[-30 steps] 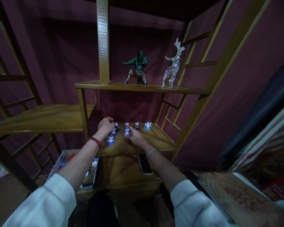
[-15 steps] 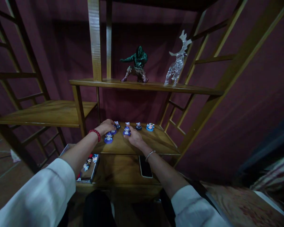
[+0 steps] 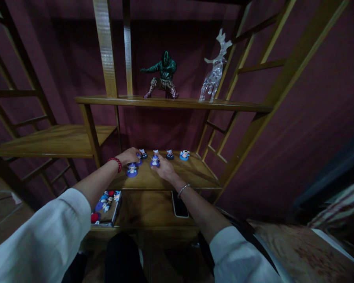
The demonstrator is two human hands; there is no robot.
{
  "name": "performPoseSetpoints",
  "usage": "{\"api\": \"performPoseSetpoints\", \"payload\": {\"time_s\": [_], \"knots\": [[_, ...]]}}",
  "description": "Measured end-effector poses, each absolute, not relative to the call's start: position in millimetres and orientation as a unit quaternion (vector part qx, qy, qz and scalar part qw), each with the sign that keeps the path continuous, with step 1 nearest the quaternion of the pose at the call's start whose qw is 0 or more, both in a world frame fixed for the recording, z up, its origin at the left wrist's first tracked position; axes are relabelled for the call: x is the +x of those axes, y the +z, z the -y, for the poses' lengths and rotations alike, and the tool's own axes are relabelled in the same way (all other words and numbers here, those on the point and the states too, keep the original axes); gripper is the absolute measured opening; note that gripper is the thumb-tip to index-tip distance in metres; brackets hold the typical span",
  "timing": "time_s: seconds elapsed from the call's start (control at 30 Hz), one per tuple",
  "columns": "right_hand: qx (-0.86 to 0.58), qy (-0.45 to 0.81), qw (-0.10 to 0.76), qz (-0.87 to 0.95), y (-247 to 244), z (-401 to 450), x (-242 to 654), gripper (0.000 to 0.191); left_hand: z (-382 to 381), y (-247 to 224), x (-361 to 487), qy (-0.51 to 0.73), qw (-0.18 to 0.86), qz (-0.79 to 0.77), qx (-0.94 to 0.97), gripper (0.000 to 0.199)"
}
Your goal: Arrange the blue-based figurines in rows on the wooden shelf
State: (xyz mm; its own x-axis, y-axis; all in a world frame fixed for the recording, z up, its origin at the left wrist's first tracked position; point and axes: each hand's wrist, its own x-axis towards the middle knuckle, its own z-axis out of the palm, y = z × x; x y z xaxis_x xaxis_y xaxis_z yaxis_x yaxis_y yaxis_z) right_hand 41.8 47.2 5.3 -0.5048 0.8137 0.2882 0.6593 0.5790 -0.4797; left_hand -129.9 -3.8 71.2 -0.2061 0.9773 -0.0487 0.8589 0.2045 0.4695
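Past second: view shifted, with more showing inside the box (image 3: 116,214), below the left hand (image 3: 130,156); both hands remain at the shelf's (image 3: 191,173) figurines. Right hand (image 3: 166,169) grasps the centre purple figurine (image 3: 155,160) between thumb and fingers. Left hand at the rear purple figurine (image 3: 139,158); hold hidden, cannot tell. Front purple figurine (image 3: 131,170) stands just nearside of it. Reading: handling apparently unfinished, right-hand piece not yet released
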Motion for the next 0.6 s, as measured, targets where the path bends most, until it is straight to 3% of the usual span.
{"api": "performPoseSetpoints", "payload": {"time_s": [0.27,0.6], "knots": [[-0.424,0.169,0.258,0.852,3.8,-48.2,40.6,0.06,2.9,72.5,-137.9,0.177,0.202,-0.741,0.616,0.032],[-0.422,0.182,0.259,0.85,6.0,-46.3,39.7,0.058,0.1,69.7,-140.0,0.182,0.226,-0.73,0.619,0.029]]}}
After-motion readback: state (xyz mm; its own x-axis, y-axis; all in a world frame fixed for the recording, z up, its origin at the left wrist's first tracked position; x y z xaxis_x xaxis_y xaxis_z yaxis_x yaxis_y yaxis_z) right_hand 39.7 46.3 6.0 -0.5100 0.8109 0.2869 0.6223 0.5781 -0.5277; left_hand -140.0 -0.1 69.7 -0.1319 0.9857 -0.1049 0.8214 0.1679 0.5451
